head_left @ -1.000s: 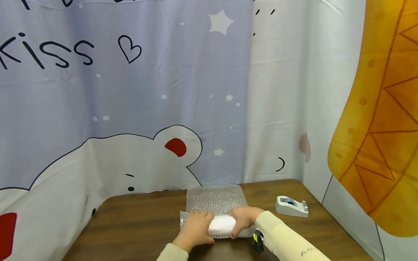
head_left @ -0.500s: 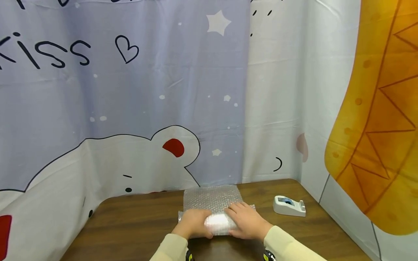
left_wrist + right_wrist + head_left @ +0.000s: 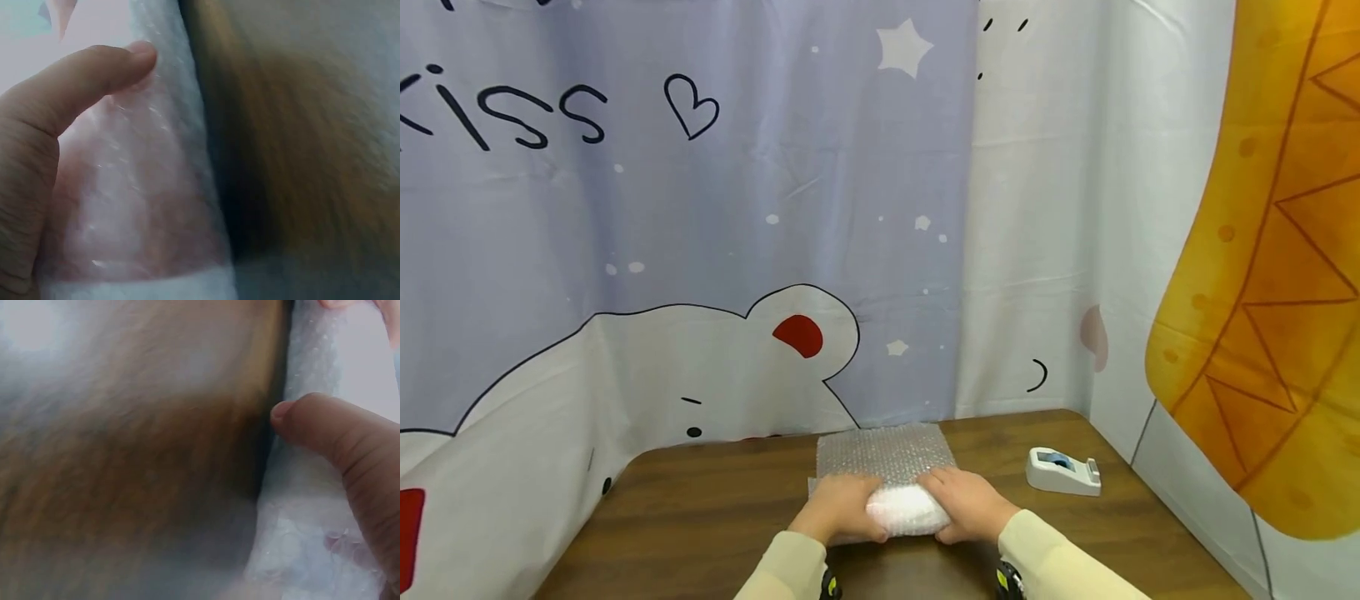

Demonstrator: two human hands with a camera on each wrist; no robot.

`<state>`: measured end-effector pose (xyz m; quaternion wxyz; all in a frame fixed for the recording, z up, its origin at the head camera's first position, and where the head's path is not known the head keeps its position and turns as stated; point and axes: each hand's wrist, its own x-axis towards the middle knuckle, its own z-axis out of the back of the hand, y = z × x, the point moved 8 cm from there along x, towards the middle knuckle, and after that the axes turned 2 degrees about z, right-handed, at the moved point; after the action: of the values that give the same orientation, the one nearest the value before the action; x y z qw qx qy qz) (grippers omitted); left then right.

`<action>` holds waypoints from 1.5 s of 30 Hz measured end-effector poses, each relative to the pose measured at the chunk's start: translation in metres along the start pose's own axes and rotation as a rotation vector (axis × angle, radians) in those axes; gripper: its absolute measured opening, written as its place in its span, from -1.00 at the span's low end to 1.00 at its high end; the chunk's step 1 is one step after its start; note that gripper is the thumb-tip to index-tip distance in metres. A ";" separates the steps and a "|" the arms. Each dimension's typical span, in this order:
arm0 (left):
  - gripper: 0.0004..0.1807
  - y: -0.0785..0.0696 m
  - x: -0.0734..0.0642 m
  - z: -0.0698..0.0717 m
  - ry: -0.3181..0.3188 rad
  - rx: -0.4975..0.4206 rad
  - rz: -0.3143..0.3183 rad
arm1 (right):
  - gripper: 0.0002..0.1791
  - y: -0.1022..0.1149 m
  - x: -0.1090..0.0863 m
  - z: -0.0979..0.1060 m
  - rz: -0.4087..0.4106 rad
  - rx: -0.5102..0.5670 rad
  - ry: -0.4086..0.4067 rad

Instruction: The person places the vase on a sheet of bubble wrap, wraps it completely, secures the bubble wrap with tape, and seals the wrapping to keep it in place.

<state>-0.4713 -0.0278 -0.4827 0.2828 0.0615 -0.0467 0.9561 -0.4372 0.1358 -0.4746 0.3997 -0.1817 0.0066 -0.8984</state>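
A thick roll of bubble wrap lies crosswise on the table between my two hands. From its far side a flat sheet of the same bubble wrap stretches toward the curtain. My left hand grips the roll's left end, its thumb along the near side. Over the right end curls my right hand, thumb also on the near side. Something pinkish shows through the plastic layers in the left wrist view; its kind is hidden. Most fingers are out of sight behind the roll in both wrist views.
A white tape dispenser with a blue-cored roll stands to the right on the brown wooden table. A printed curtain hangs behind the table and along its right side.
The right hand has shifted its grip and now lies over the roll's right end. The roll has moved slightly away from me, over the flat sheet. The left hand keeps its hold.
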 end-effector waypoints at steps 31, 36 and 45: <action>-0.09 0.034 -0.018 0.009 0.057 -0.126 0.026 | 0.05 -0.016 0.009 0.004 -0.080 0.156 0.154; 0.00 0.044 -0.012 0.005 0.182 -0.251 0.119 | 0.07 -0.011 0.009 0.004 0.014 -0.030 0.089; 0.06 0.040 -0.016 -0.004 0.290 -0.486 0.172 | -0.04 -0.016 0.005 -0.004 -0.019 0.036 0.103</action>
<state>-0.4797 -0.0694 -0.4907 0.2111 -0.1493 -0.2387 0.9360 -0.4535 0.1426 -0.4743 0.3937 -0.1279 0.0092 -0.9103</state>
